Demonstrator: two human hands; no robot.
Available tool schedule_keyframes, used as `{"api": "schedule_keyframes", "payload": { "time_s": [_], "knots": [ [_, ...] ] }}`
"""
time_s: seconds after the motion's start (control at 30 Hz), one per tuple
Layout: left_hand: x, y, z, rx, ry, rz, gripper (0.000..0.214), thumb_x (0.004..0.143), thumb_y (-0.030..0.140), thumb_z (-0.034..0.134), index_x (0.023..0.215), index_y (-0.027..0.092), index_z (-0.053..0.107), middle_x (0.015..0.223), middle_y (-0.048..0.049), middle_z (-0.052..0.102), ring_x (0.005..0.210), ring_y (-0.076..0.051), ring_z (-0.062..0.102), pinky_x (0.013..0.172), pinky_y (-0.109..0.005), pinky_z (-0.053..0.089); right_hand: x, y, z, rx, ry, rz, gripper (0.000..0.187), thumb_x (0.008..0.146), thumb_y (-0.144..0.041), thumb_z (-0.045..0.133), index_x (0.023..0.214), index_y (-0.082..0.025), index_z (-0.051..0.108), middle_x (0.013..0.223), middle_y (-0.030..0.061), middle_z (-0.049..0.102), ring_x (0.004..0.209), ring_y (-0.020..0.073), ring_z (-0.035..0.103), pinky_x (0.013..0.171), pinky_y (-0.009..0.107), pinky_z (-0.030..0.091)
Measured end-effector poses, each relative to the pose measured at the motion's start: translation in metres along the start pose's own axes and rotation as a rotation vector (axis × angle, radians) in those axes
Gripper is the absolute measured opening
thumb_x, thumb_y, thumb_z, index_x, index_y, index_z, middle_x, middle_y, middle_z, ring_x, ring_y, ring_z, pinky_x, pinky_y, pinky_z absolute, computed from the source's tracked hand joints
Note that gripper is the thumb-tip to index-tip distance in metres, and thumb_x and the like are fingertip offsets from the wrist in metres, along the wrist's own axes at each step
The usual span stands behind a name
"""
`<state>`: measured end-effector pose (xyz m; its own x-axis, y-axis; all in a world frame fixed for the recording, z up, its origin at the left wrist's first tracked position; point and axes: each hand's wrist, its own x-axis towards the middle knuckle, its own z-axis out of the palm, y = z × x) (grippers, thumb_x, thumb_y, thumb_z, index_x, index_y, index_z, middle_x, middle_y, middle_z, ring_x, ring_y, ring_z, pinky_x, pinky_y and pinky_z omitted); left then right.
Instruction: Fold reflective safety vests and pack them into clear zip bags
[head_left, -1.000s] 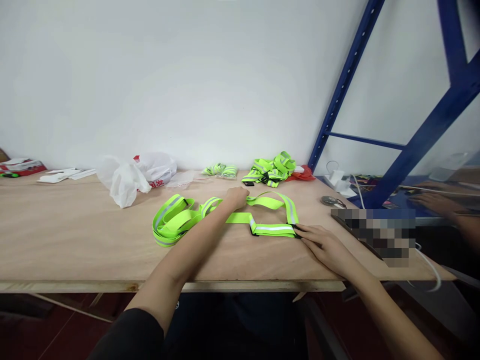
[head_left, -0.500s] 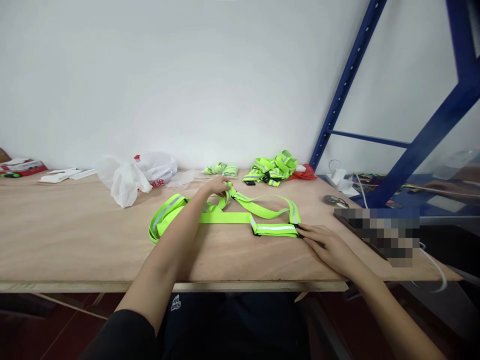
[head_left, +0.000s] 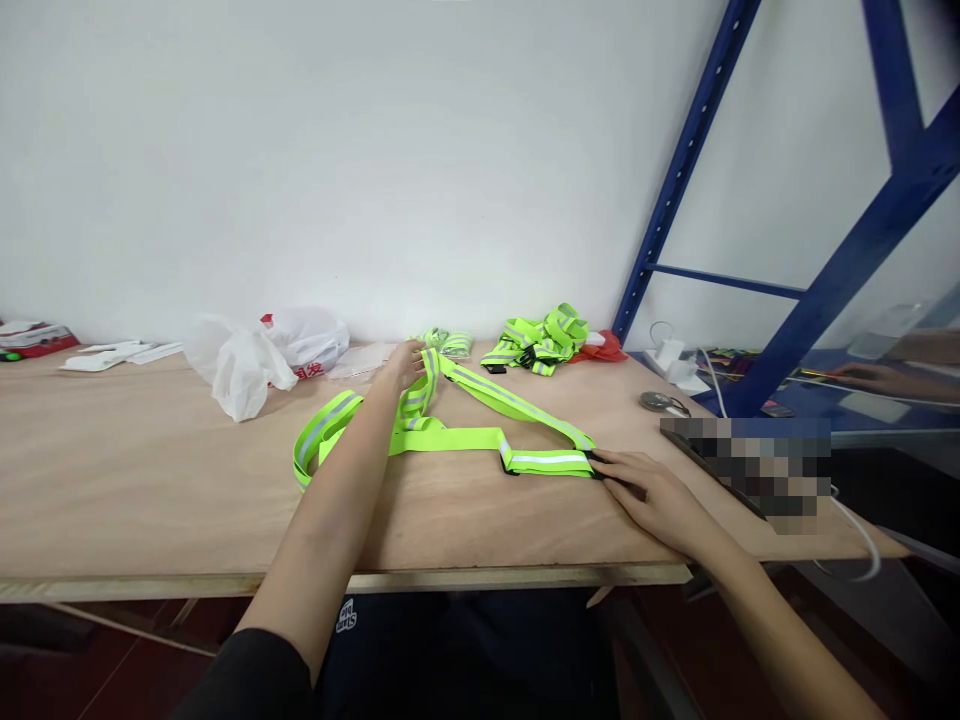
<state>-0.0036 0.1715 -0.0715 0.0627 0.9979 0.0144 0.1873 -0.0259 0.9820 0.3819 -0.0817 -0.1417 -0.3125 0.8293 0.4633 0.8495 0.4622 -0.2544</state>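
A lime-green reflective strap vest [head_left: 466, 438] with silver stripes lies partly on the table in front of me. My left hand [head_left: 406, 366] is closed on one of its straps at the far side, raising a section a little; my forearm covers part of the left loops. Near the vest's right corner, my right hand [head_left: 646, 490] pinches the end by a black buckle [head_left: 592, 464], fingers resting low at the tabletop. Between the two hands one strap runs nearly straight. Another black buckle [head_left: 510, 466] sits along the front band.
Behind lie a heap of similar green straps [head_left: 536, 340], bagged green straps [head_left: 450, 343], a red bag [head_left: 604, 346] and white plastic bags [head_left: 244, 370]. A tape measure [head_left: 657, 401] and a blurred-out device stand right, by a blue rack [head_left: 675, 190]. Another person's hand [head_left: 874, 379] shows far right.
My left hand has moved left and away from me, drawing the strap. The slack curved loop on the right has become nearly straight. My right hand stays at the buckle.
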Motion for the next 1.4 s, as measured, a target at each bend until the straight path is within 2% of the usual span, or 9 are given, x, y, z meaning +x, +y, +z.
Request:
{"api": "schedule_keyframes", "payload": {
  "time_s": [0.13, 0.3, 0.47, 0.53, 0.67, 0.8, 1.0, 1.2, 1.4],
  "knots": [
    [-0.005, -0.002, 0.009, 0.151, 0.047, 0.040, 0.041, 0.088, 0.037, 0.058, 0.124, 0.024, 0.045, 0.118, -0.0127, 0.065, 0.099, -0.022, 0.066, 0.079, -0.032, 0.052, 0.000, -0.002, -0.001, 0.003, 0.020, 0.008, 0.032, 0.093, -0.033, 0.055, 0.116, -0.024, 0.075, 0.125, 0.0097, 0.072, 0.114, 0.0300, 0.068, 0.099, 0.051, 0.055],
    [-0.014, -0.003, 0.021, 0.506, 0.082, 0.096, 0.046, 0.075, 0.023, 0.070, 0.116, 0.018, 0.051, 0.123, -0.0208, 0.062, 0.119, -0.037, 0.057, 0.093, -0.043, 0.047, 0.000, -0.005, -0.003, 0.029, 0.042, 0.006, 0.028, 0.093, -0.034, 0.056, 0.111, -0.025, 0.075, 0.124, 0.0095, 0.072, 0.111, 0.0294, 0.068, 0.096, 0.049, 0.057],
    [-0.047, 0.014, 0.056, 0.751, 0.056, 0.348, 0.053, 0.080, 0.017, 0.063, 0.132, 0.017, 0.048, 0.149, -0.0228, 0.042, 0.141, -0.043, 0.034, 0.113, -0.059, 0.028, 0.002, -0.013, -0.007, 0.037, 0.056, 0.015, 0.027, 0.092, -0.030, 0.056, 0.111, -0.026, 0.075, 0.119, 0.0095, 0.073, 0.110, 0.0286, 0.068, 0.096, 0.049, 0.056],
    [-0.068, 0.017, 0.075, 0.803, -0.078, 0.515, 0.052, 0.084, 0.019, 0.060, 0.135, 0.021, 0.049, 0.149, -0.0159, 0.045, 0.141, -0.036, 0.038, 0.117, -0.051, 0.027, 0.002, -0.015, -0.008, 0.044, 0.067, 0.012, 0.026, 0.092, -0.028, 0.057, 0.111, -0.027, 0.075, 0.117, 0.0093, 0.074, 0.110, 0.0283, 0.067, 0.097, 0.050, 0.055],
    [-0.101, 0.001, 0.101, 0.881, -0.582, 0.871, 0.046, 0.097, 0.028, 0.046, 0.142, 0.021, 0.047, 0.146, -0.0107, 0.053, 0.134, -0.025, 0.050, 0.114, -0.037, 0.037, 0.001, -0.016, -0.007, 0.055, 0.067, 0.021, 0.027, 0.090, -0.025, 0.059, 0.112, -0.027, 0.074, 0.120, 0.0092, 0.072, 0.115, 0.0274, 0.065, 0.101, 0.050, 0.052],
    [-0.095, -0.021, 0.102, 0.866, -0.713, 0.752, 0.052, 0.099, 0.039, 0.043, 0.147, 0.020, 0.045, 0.149, -0.0101, 0.052, 0.134, -0.025, 0.051, 0.114, -0.036, 0.037, -0.001, -0.014, -0.006, 0.061, 0.054, 0.046, 0.029, 0.089, -0.021, 0.059, 0.114, -0.026, 0.074, 0.128, 0.0100, 0.068, 0.119, 0.0264, 0.063, 0.104, 0.048, 0.050],
    [-0.079, -0.032, 0.091, 0.860, -0.627, 0.712, 0.053, 0.095, 0.042, 0.043, 0.141, 0.019, 0.055, 0.145, -0.0090, 0.057, 0.131, -0.027, 0.055, 0.113, -0.038, 0.039, -0.001, -0.014, -0.005, 0.080, 0.077, 0.086, 0.025, 0.088, -0.020, 0.062, 0.109, -0.026, 0.074, 0.130, 0.0098, 0.067, 0.122, 0.0269, 0.062, 0.106, 0.048, 0.049],
    [-0.079, -0.029, 0.104, 0.881, -0.521, 0.718, 0.047, 0.093, 0.044, 0.045, 0.129, 0.021, 0.066, 0.131, -0.0098, 0.068, 0.119, -0.031, 0.062, 0.104, -0.040, 0.046, 0.001, -0.018, -0.009, 0.096, 0.048, 0.114, 0.025, 0.086, -0.020, 0.067, 0.110, -0.026, 0.072, 0.125, 0.0077, 0.070, 0.119, 0.0264, 0.062, 0.104, 0.047, 0.048],
    [-0.078, -0.025, 0.106, 0.902, -0.547, 0.779, 0.039, 0.094, 0.044, 0.053, 0.121, 0.020, 0.069, 0.123, -0.0082, 0.071, 0.114, -0.026, 0.064, 0.103, -0.033, 0.046, 0.001, -0.017, -0.013, 0.148, 0.018, 0.110, 0.026, 0.086, -0.022, 0.064, 0.111, -0.023, 0.070, 0.121, 0.0087, 0.070, 0.115, 0.0269, 0.063, 0.103, 0.047, 0.049]
  ]
}}
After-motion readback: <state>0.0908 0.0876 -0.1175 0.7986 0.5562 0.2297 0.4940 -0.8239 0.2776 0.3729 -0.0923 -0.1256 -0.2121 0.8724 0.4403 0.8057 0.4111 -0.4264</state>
